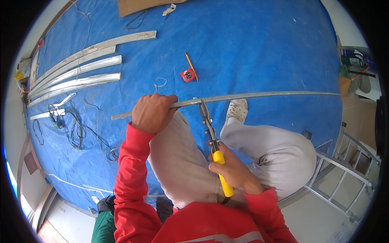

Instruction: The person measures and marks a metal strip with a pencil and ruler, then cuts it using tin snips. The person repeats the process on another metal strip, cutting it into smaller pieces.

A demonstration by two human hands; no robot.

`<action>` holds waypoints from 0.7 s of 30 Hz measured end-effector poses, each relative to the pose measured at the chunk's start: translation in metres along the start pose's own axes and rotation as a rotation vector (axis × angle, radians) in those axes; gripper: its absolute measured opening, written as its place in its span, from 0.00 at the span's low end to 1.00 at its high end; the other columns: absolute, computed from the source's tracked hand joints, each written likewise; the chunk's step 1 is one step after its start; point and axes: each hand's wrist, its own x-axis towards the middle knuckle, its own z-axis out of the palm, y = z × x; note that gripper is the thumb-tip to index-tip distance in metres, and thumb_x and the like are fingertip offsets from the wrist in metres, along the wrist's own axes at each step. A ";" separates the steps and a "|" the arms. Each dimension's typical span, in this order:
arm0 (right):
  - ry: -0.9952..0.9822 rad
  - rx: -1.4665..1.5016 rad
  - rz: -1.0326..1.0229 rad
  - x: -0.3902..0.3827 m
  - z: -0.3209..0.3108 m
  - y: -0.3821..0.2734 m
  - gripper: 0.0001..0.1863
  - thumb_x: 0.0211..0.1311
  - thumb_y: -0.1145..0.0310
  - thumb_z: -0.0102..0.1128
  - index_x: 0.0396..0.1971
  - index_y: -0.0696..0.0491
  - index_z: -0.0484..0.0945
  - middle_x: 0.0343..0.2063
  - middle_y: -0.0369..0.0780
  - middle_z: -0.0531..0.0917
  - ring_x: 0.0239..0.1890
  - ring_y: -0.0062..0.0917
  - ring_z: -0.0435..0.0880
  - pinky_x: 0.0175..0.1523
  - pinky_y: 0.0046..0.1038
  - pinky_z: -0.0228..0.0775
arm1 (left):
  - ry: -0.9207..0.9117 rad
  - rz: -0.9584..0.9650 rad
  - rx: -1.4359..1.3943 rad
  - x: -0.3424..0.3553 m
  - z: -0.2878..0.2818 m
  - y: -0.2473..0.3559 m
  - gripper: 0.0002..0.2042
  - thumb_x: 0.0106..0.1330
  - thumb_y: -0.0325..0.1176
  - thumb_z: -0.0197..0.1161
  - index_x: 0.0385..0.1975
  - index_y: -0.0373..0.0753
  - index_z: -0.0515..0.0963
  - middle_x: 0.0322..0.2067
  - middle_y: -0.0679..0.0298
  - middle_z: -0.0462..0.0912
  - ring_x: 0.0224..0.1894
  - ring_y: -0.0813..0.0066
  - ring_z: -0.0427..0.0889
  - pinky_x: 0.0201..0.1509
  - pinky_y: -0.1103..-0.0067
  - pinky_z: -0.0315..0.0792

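Note:
Gripped in my left hand (152, 113) is a long thin metal channel (251, 95), close to its left end. The strip runs across in front of me and far out to the right. My right hand (231, 167) is closed round the yellow handles of a pair of tin snips (211, 131). The snips point away from me, and their jaws meet the channel just right of my left hand. Whether the blades have cut into the metal I cannot tell. Beyond the channel lie a red tape measure (187, 75) and a yellow pencil (189, 60) leaning against it.
A blue tarp (243, 48) covers the floor. Several metal channels (93, 62) lie at the far left, with a corded power tool (56, 119) and loose cable (79, 131) nearer. An aluminium ladder (340, 178) stands at the right. Cardboard (142, 6) lies at the far edge.

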 end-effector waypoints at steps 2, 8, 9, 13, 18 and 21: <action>0.016 0.005 -0.007 0.000 0.002 0.000 0.25 0.62 0.64 0.62 0.55 0.60 0.68 0.33 0.45 0.78 0.33 0.33 0.79 0.40 0.35 0.72 | -0.007 -0.002 -0.003 0.000 -0.001 0.000 0.08 0.68 0.40 0.66 0.31 0.44 0.83 0.23 0.52 0.83 0.29 0.45 0.83 0.33 0.56 0.75; 0.057 0.026 0.001 -0.001 0.011 0.000 0.24 0.62 0.66 0.63 0.54 0.59 0.68 0.30 0.43 0.78 0.31 0.33 0.80 0.38 0.36 0.72 | -0.014 0.000 -0.028 0.001 0.000 0.000 0.07 0.68 0.37 0.65 0.35 0.42 0.84 0.24 0.50 0.83 0.30 0.43 0.82 0.34 0.55 0.74; 0.059 0.017 -0.007 0.000 0.012 -0.001 0.24 0.61 0.66 0.63 0.54 0.59 0.68 0.30 0.42 0.78 0.30 0.32 0.80 0.38 0.36 0.73 | -0.003 -0.002 -0.032 0.002 0.000 0.000 0.07 0.67 0.37 0.65 0.35 0.42 0.84 0.25 0.50 0.84 0.30 0.43 0.82 0.35 0.55 0.74; 0.069 0.067 0.029 0.006 0.018 0.000 0.24 0.59 0.67 0.63 0.54 0.58 0.68 0.28 0.41 0.77 0.29 0.31 0.79 0.37 0.35 0.73 | 0.008 -0.006 -0.023 0.005 0.000 -0.002 0.06 0.67 0.35 0.66 0.35 0.41 0.84 0.25 0.50 0.84 0.30 0.43 0.82 0.35 0.56 0.74; 0.076 0.073 0.058 0.010 0.023 0.000 0.28 0.59 0.73 0.62 0.60 0.57 0.68 0.33 0.37 0.76 0.33 0.25 0.77 0.40 0.30 0.72 | 0.000 -0.001 -0.009 0.005 0.003 -0.005 0.07 0.67 0.39 0.67 0.33 0.44 0.83 0.24 0.52 0.83 0.30 0.44 0.83 0.33 0.56 0.75; 0.071 0.055 0.046 0.010 0.024 0.000 0.30 0.60 0.74 0.61 0.63 0.57 0.67 0.35 0.35 0.75 0.34 0.22 0.75 0.41 0.28 0.71 | 0.017 -0.005 -0.019 0.003 0.006 -0.005 0.06 0.66 0.36 0.67 0.34 0.42 0.84 0.24 0.52 0.83 0.29 0.45 0.82 0.32 0.57 0.73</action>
